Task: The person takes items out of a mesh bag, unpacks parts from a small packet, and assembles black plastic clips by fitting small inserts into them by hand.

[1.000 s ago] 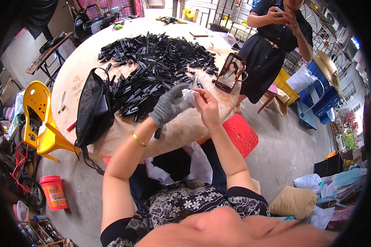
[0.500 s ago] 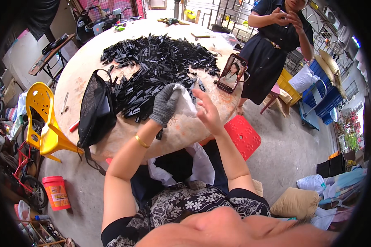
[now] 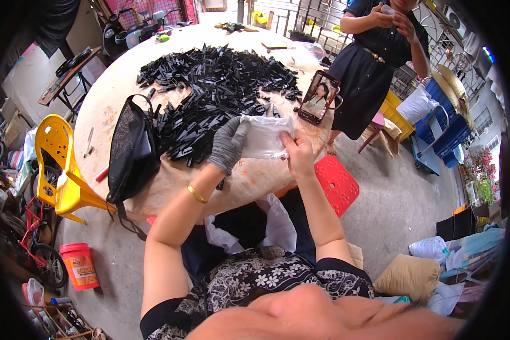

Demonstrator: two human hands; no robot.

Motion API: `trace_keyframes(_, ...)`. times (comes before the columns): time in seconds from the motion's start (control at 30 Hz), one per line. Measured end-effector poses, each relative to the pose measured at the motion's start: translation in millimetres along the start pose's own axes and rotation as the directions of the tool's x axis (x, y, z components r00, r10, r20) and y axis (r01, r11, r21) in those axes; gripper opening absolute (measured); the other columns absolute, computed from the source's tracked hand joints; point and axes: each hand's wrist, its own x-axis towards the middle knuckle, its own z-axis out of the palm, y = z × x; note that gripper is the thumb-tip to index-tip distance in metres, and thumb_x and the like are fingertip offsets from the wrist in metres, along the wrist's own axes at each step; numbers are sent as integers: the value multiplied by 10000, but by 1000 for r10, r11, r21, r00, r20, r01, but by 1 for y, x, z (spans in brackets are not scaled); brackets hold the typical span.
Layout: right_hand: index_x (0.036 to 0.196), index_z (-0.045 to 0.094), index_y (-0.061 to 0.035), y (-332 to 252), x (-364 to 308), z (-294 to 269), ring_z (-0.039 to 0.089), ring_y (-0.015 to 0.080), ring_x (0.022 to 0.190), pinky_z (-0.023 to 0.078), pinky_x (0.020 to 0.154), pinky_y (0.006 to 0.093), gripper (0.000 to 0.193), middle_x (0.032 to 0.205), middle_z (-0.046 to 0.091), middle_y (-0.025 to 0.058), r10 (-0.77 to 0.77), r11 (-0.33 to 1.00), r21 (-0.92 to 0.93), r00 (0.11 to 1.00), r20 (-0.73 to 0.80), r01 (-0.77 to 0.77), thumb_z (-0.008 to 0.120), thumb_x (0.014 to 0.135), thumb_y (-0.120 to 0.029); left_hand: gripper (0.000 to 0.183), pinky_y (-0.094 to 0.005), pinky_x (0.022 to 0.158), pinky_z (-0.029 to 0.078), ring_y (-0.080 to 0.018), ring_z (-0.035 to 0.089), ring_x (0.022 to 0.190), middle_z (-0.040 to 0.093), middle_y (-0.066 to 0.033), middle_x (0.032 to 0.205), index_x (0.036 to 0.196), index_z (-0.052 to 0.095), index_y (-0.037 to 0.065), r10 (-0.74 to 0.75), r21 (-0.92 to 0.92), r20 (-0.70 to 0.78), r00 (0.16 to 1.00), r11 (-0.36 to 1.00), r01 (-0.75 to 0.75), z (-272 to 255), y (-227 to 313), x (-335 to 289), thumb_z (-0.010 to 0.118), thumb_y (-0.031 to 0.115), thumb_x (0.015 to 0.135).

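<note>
A thin white cloth (image 3: 265, 137) is stretched between my two hands over the near side of the round table. My left hand (image 3: 227, 146), in a grey knitted glove, grips its left edge. Bare, my right hand (image 3: 298, 154) pinches the right edge between thumb and fingers. Whether the cloth is a single layer or a small bag, I cannot tell. Just beyond my hands spreads a big heap of small black clip-like plastic pieces (image 3: 209, 85). To the left of my gloved hand lies a black mesh bag (image 3: 131, 153).
The round table (image 3: 107, 90) carries a propped phone (image 3: 319, 97) on the right and a red pen (image 3: 102, 173) on the left. A yellow chair (image 3: 56, 144), a red stool (image 3: 335, 184) and a red bucket (image 3: 79, 266) stand around. Another person (image 3: 374, 68) stands beyond the table.
My right hand has closed on the white cloth's right edge, and the cloth is now spread wide between both hands. The left hand keeps its grip nearly in place.
</note>
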Motion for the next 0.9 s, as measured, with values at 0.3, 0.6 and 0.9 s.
trace_keyframes(0.3, 988, 623, 1, 2, -8, -23, 477, 10, 605, 381, 539, 158, 156, 754, 587, -35, -324, 886, -397, 931, -165, 238, 611, 865, -94, 340, -307, 645, 487, -157, 578, 672, 639, -96, 838, 1079, 603, 30, -76, 133, -58, 995, 988, 83, 8, -1, -3, 532, 318, 912)
trace_keyframes(0.6, 1026, 604, 49, 32, -7, -60, 567, 64, 707, 454, 649, 204, 221, 819, 636, 24, -291, 840, -524, 933, -211, 144, 620, 842, -71, 195, -412, 656, 490, -373, 613, 745, 630, -199, 807, 978, 617, 76, 358, 626, 10, 934, 726, -285, 9, -19, -1, 543, 226, 877)
trace_keyframes(0.9, 1016, 618, 39, 34, -7, -54, 584, 76, 678, 473, 612, 217, 204, 807, 651, 73, -353, 785, -593, 917, -187, 181, 609, 837, -59, 283, -330, 635, 489, -225, 610, 665, 635, -122, 778, 1048, 578, 41, 253, 599, -43, 966, 780, -178, 9, -3, -5, 618, 236, 847)
